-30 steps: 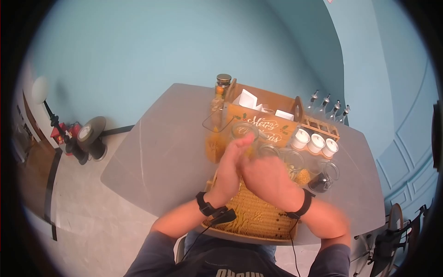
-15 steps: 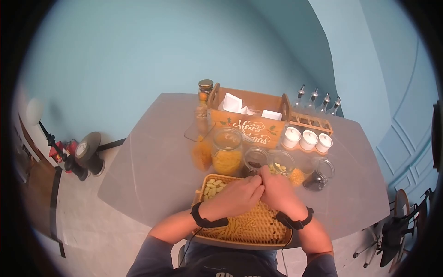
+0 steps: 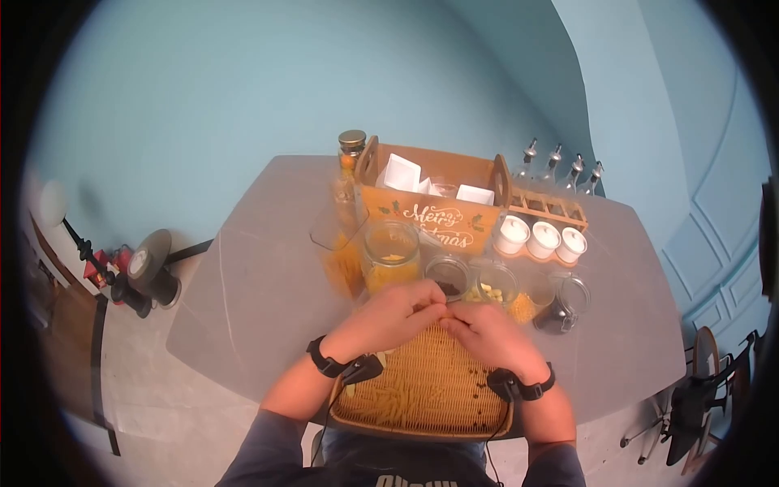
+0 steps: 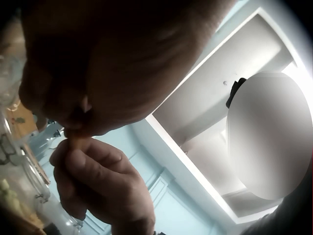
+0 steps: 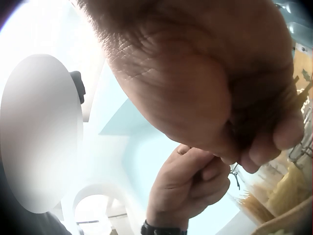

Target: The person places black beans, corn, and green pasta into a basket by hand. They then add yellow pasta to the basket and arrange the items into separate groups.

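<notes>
Left hand and right hand are easing apart to fingertip contact | hands curling, pinching a small piece — hovering about the far edge of the tray | work apparently centring on that piece

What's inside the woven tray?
In the tray I can see yellowish sticks towards the left and little dark bits on the right. The left hand covers its far left corner, hiding anything there.
</notes>
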Demonstrator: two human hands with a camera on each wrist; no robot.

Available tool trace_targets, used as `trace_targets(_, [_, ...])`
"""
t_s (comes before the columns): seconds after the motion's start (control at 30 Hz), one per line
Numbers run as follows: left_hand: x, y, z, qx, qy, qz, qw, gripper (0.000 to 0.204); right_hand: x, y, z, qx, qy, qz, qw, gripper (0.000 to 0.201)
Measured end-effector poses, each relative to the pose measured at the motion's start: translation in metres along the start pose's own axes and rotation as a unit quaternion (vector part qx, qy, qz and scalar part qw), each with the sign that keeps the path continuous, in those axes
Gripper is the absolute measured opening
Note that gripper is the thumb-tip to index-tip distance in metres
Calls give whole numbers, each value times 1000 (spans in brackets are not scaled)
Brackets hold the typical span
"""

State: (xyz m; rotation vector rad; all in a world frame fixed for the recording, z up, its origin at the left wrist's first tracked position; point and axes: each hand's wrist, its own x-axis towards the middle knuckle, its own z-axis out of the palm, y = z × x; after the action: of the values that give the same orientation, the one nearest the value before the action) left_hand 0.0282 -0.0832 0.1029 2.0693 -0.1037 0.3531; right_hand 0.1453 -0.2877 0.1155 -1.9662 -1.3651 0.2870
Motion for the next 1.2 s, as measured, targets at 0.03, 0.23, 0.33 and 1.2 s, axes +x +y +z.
trace_targets(0.03, [1,3,-1,-72,9,-19,997,13,0,-10,-7,65,-21,50,996,18])
trace_targets(0.23, [4,2,-1,-293,-3,-60,954,8,-2,14,1,380,-56,87,919,20])
trace_targets(0.33, [3,-14,6,-243,10,-69,968,8,-3,23,7,464,-62,93,879,18])
trace_targets(1.2, [8,-25,13,-181,-18,-97,978,35,-14,16,-5,-115,-161,46,979,34])
